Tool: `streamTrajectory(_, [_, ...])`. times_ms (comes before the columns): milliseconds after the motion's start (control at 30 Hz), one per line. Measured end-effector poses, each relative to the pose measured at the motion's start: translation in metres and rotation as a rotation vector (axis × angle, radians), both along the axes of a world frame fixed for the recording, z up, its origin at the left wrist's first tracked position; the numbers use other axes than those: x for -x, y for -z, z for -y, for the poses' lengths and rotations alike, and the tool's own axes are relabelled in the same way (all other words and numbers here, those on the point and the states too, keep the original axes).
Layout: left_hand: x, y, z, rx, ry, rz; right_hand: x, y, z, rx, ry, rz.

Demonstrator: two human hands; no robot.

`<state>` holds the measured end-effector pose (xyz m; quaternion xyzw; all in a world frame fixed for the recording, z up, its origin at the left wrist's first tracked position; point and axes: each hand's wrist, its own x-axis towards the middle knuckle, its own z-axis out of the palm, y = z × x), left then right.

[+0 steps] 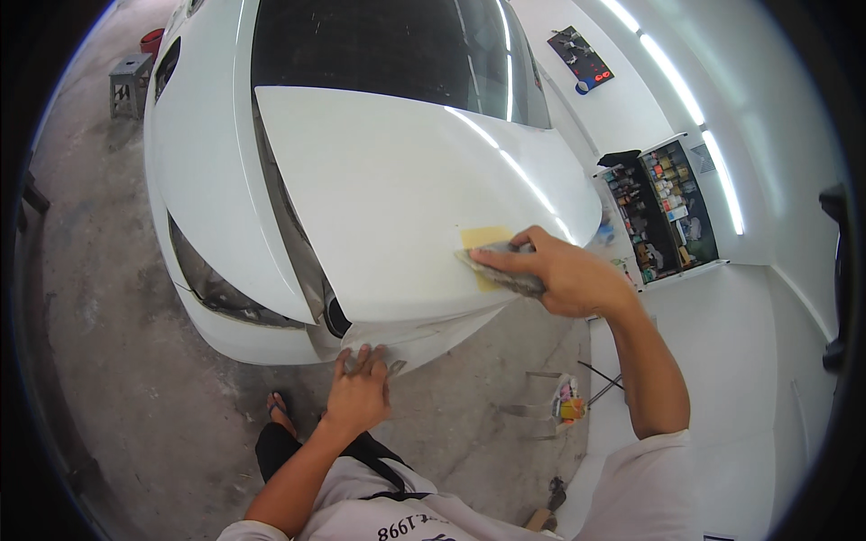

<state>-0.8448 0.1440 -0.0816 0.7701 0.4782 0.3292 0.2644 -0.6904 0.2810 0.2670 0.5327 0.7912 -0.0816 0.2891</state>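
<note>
A white car's hood (pixel 397 198) spreads out before me, with a patch of yellow filler (pixel 483 238) near its front right part. My right hand (pixel 570 275) is closed round a worn, greyish flat pad (pixel 519 280), which rests over the patch's lower right side. The pad's exact kind does not show clearly. At the hood's front edge, my left hand (pixel 359 395) has its fingers bent against pale, thin sheeting (pixel 433 343) hanging there. Something small and grey shows under and beside those fingers, mostly hidden.
Dark windshield glass (pixel 361 50) lies beyond the hood; a headlight (pixel 225 284) is at left. A grey stool (pixel 131 83) stands far left. On the right are a wall rack (pixel 663 212) with several containers and a small stand (pixel 564 406) with colourful items on the concrete floor (pixel 135 361).
</note>
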Motion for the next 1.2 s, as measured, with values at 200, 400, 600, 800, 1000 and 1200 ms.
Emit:
streamTrajectory(200, [0.002, 0.001, -0.003, 0.015, 0.003, -0.051, -0.025, -0.02, 0.057, 0.414, 0.086, 0.154])
streamTrajectory(400, [0.001, 0.004, -0.001, -0.016, 0.013, -0.036, -0.008, -0.051, 0.003, 0.106, 0.054, 0.005])
streamTrajectory(600, [-0.002, 0.004, 0.0, -0.003, -0.007, -0.051, 0.014, -0.038, -0.035, 0.025, 0.044, 0.094])
streamTrajectory(800, [0.0, 0.003, 0.001, 0.006, 0.005, -0.023, 0.008, -0.02, -0.045, 0.038, -0.066, 0.048])
streamTrajectory(1000, [-0.001, 0.003, 0.001, -0.015, -0.003, -0.041, 0.007, -0.016, -0.05, 0.071, -0.041, 0.06])
streamTrajectory(1200, [-0.001, 0.003, 0.001, 0.012, 0.007, -0.041, 0.013, -0.009, -0.044, 0.04, -0.036, 0.116])
